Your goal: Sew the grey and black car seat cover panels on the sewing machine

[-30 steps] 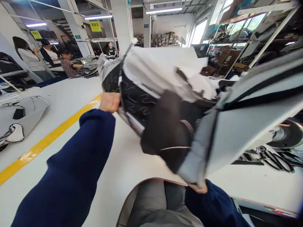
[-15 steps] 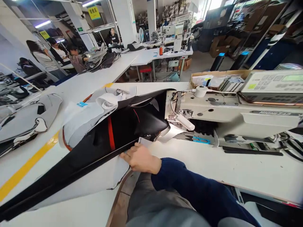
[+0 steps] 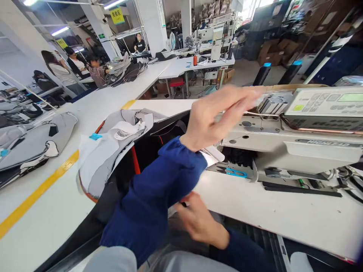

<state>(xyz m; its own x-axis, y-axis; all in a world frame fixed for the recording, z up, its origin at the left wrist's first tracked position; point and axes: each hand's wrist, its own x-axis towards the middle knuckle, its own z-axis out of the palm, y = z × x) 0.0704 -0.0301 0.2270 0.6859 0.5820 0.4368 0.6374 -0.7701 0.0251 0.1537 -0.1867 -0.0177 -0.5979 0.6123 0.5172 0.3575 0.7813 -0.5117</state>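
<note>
My left hand (image 3: 217,117) is raised over the sewing machine head (image 3: 255,139), its fingers stretched out toward the cardboard box behind and blurred by motion. I see nothing held in it. Its blue sleeve crosses a black workpiece (image 3: 151,149) with a red strip (image 3: 135,160) and pale grey lining (image 3: 99,177). Low at the table's front edge is my right hand (image 3: 202,223), fingers curled and partly blurred. Something small and red shows by its fingertips, beneath the left sleeve; I cannot make out what it is. The workpiece's end near the needle is partly hidden by my left arm.
Blue-handled thread snips (image 3: 235,172) lie under the machine arm. A control panel (image 3: 326,104) and two black thread cones (image 3: 261,74) stand behind. Another grey workpiece (image 3: 53,132) lies at left. Several people are at far tables, including a person in black (image 3: 140,45).
My left hand, out of sight before, has come up across the workpiece to above the machine. My right hand has left the workpiece's near edge and moved down and right. The view has shifted slightly.
</note>
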